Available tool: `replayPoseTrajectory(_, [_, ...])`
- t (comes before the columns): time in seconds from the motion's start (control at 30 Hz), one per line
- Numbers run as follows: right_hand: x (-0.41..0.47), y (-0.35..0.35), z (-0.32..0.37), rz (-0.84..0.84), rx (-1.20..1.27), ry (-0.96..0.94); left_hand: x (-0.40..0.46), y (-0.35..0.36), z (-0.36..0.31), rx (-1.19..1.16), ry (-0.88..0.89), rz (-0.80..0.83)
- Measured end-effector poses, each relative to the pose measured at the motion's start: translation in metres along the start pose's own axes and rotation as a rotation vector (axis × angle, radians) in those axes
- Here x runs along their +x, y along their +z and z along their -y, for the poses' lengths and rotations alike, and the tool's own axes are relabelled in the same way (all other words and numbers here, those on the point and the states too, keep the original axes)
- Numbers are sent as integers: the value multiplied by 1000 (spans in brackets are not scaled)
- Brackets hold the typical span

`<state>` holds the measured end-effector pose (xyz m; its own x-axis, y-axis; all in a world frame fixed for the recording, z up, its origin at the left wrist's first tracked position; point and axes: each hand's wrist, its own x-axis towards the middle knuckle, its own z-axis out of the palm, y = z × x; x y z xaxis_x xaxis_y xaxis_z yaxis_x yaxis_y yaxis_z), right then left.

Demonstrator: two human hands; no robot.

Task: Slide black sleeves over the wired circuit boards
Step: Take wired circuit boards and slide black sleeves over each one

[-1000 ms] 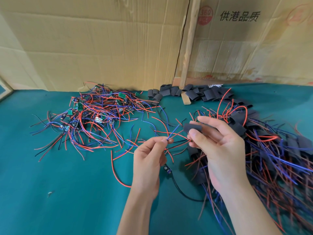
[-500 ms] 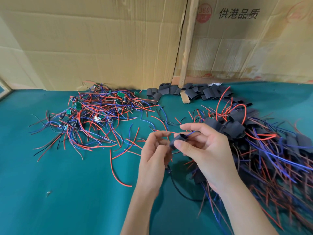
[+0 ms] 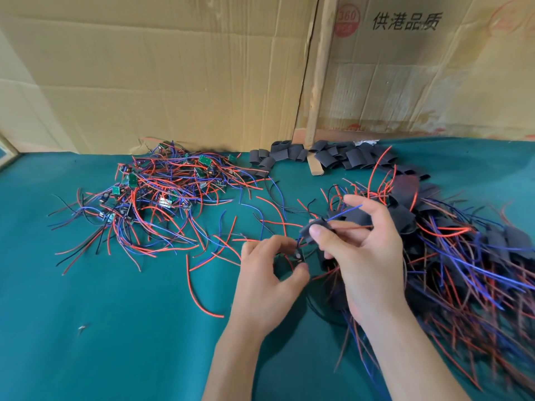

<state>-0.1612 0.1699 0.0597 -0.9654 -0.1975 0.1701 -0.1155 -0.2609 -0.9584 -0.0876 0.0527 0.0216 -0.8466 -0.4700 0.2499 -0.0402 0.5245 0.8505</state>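
Observation:
My right hand (image 3: 362, 256) pinches a black sleeve (image 3: 314, 227) between thumb and fingers, with a blue and a red wire sticking out of its right end. Just below it, my left hand (image 3: 269, 273) pinches a small circuit board (image 3: 299, 256) whose wires run up into the sleeve. The board sits outside the sleeve's lower end. A tangle of bare green boards with red, blue and black wires (image 3: 162, 195) lies at the left. Loose black sleeves (image 3: 330, 157) lie along the back. Sleeved boards with wires (image 3: 463, 256) are heaped at the right.
Everything lies on a green cloth table (image 3: 86, 328). Cardboard sheets (image 3: 173, 76) stand as a wall behind, with a wooden strip (image 3: 317, 111) leaning between them. A stray red wire (image 3: 197, 296) curls just left of my left hand.
The wire ends have passed through the sleeve and now stick out on its right. My left hand dropped from the wire tips to grip the board itself.

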Motion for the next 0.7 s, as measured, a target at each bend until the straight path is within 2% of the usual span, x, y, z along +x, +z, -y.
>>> replayPoseTrajectory(0.07, [2,-2,4,-30,68,-18,0,2,1,80,23,13])
replayPoseTrajectory(0.13, [3,-3,8,-47,126,-25,2,2,0,55,12,8])
replayPoseTrajectory(0.27, [5,-4,9,-50,249,14,3,1,-7,-238,-78,30])
replayPoseTrajectory(0.33, [6,-4,10,-68,265,20,2,1,-11,-290,-91,31])
replayPoseTrajectory(0.47, [7,-3,10,-84,256,49,1,2,-15,-188,-17,-87])
replayPoseTrajectory(0.7, [0,-2,5,122,65,41,0,2,-17,3,40,-163])
